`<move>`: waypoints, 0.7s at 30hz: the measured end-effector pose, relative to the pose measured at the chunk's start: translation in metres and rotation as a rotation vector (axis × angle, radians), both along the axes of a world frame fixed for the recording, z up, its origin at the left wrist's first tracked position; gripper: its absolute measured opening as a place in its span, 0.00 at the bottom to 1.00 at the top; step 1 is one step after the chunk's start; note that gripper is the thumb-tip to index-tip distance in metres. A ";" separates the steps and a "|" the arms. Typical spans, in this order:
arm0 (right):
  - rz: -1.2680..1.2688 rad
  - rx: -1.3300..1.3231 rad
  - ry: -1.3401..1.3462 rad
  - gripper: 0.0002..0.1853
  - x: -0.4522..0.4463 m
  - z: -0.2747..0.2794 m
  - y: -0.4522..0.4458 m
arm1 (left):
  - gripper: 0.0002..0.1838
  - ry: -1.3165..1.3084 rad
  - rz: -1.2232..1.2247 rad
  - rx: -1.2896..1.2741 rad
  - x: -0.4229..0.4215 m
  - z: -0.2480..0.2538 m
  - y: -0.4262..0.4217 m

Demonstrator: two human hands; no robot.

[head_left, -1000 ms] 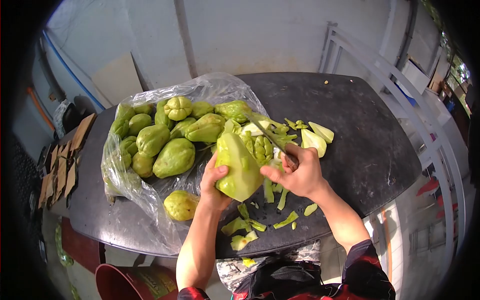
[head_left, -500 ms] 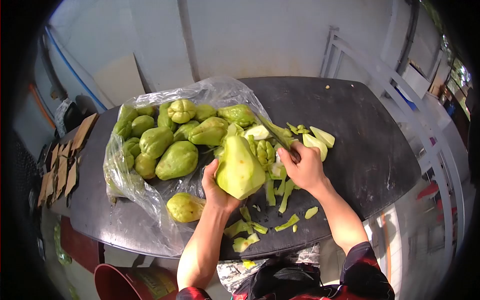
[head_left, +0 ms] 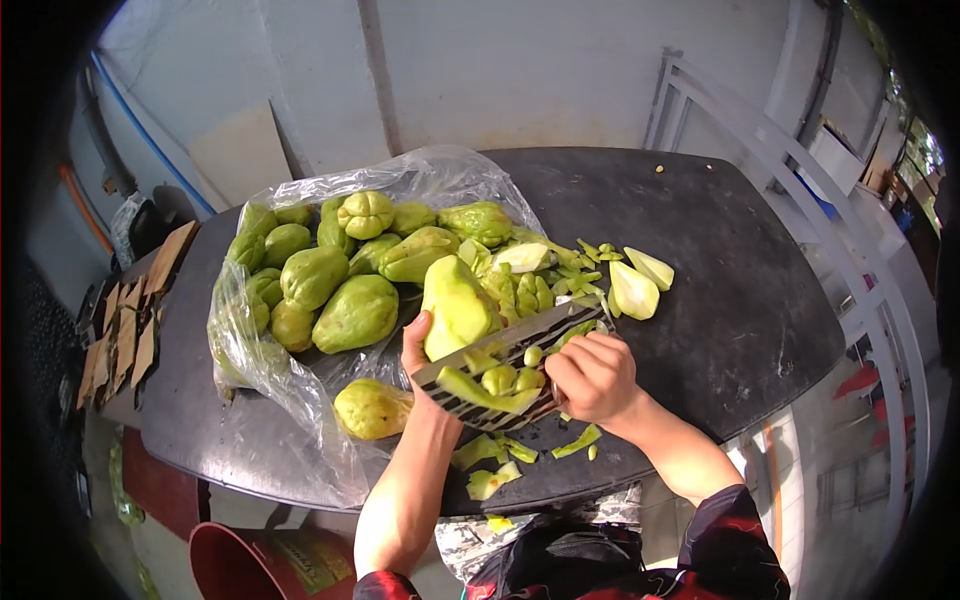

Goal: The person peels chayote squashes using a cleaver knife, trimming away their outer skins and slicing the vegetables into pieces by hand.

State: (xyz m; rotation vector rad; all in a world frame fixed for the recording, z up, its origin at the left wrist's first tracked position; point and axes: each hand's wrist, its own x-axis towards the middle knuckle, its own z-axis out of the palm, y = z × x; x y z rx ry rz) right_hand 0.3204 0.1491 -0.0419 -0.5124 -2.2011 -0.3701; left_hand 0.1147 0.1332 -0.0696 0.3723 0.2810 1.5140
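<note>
My left hand (head_left: 430,380) is wrapped round a peeled pale-green chayote (head_left: 457,305), held above the table. In my right hand (head_left: 598,380) is a broad-bladed knife (head_left: 500,372); its shiny flat face is turned toward me and mirrors green shapes. The blade covers the chayote's lower part and some of my left fingers; whether its edge touches the fruit I cannot tell. Several unpeeled chayotes (head_left: 355,315) lie on a clear plastic bag (head_left: 285,375) to the left. One yellowish chayote (head_left: 370,409) rests beside my left wrist.
Cut chayote pieces (head_left: 634,290) lie on the dark table (head_left: 720,300) to the right. Peel strips (head_left: 490,482) are scattered near the front edge. A red bin (head_left: 215,565) stands below at left. A grey metal railing (head_left: 820,185) runs along the right.
The knife has come down and left, its blade turning flat toward me in front of the chayote. My left hand has tilted the chayote and shifted it slightly left and up.
</note>
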 end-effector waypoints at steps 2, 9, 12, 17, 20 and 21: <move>-0.007 0.029 0.009 0.08 -0.006 0.001 -0.003 | 0.36 -0.012 0.016 -0.031 0.004 0.004 -0.005; -0.035 -0.055 0.030 0.09 -0.001 -0.002 0.001 | 0.35 0.035 0.069 -0.143 0.009 0.004 -0.009; -0.076 -0.258 0.150 0.14 0.008 -0.007 0.015 | 0.36 0.078 0.133 -0.071 0.010 0.014 -0.011; 0.053 -0.236 0.122 0.13 0.011 0.007 -0.001 | 0.38 0.183 0.094 -0.007 0.004 0.011 -0.012; 0.091 -0.217 0.106 0.15 0.006 0.009 -0.008 | 0.38 0.263 0.057 -0.004 -0.004 0.000 -0.009; 0.105 -0.215 0.085 0.15 0.007 0.011 -0.009 | 0.38 0.269 0.059 0.008 -0.004 0.001 -0.010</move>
